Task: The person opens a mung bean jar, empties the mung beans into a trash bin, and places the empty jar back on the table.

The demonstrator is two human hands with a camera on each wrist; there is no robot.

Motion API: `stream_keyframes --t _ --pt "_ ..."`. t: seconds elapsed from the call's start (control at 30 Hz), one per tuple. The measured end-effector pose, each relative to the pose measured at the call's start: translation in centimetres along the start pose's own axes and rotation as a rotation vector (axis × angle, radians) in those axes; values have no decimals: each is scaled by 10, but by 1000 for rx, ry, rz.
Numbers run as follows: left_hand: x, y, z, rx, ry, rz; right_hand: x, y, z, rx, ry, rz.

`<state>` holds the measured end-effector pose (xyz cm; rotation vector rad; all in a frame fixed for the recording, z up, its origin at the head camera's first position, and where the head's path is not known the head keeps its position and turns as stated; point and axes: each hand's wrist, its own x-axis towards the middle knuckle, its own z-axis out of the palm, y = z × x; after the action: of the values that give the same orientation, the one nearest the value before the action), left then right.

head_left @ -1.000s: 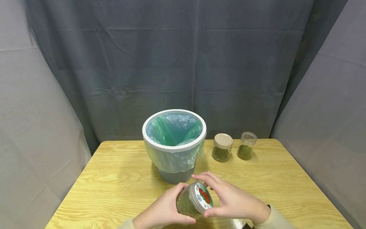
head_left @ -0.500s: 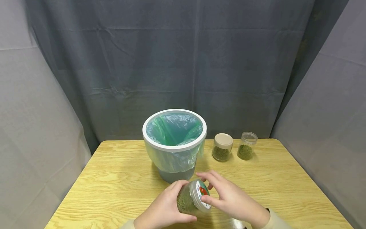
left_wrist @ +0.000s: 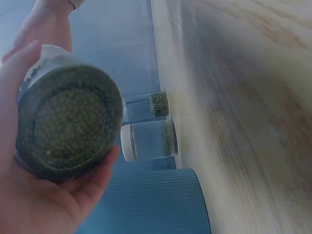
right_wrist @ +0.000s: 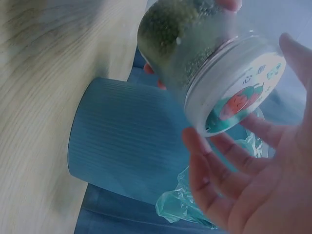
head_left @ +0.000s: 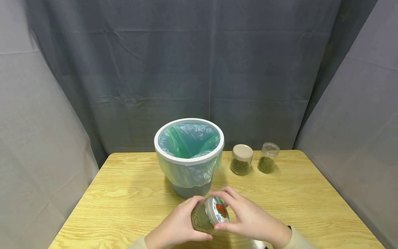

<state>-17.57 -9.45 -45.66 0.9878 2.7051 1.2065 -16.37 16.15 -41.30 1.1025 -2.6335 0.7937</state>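
Note:
My left hand (head_left: 177,221) grips a clear jar (head_left: 200,219) of small green beans, holding it tilted above the table with its lid turned to the right. The jar's round base (left_wrist: 68,122) faces the left wrist camera, beans showing through it. On the lid (head_left: 221,209) is a white and green label with a red fruit picture. The fingers and thumb of my right hand (head_left: 248,214) hold that lid by its edge. In the right wrist view the lid (right_wrist: 239,92) sits on the jar, and beans lie inside toward the base.
Just beyond my hands stands a grey bin with a white rim (head_left: 189,162) and a green plastic liner (head_left: 186,140). To its right are a beige-lidded jar (head_left: 242,159) and a clear-topped jar (head_left: 268,159), both partly filled with green beans. Grey curtains (head_left: 199,69) surround the table.
Half a second ago my right thumb lay across the lid's face; now thumb and fingers are back around its edge. The label has turned a little. The left hand keeps its grip, nearly still.

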Motion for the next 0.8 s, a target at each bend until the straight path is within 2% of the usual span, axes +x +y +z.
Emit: stream_keyframes --t 0.13,0.23,0.5,0.73,0.8 --pt "1 -3 -3 -54 -44 19 1 0 -3 -8 -1 -70" --pt "2 -6 -4 -76 -72 44 1 1 -5 7 -11 -97" --pt "4 -9 -7 -167 -150 56 -1 3 -8 12 -36 -171" --pt "4 -12 -7 -179 -167 70 -1 5 -10 18 -24 -264" --pt "4 -12 -7 -182 -165 65 -1 5 -10 13 -21 -264"
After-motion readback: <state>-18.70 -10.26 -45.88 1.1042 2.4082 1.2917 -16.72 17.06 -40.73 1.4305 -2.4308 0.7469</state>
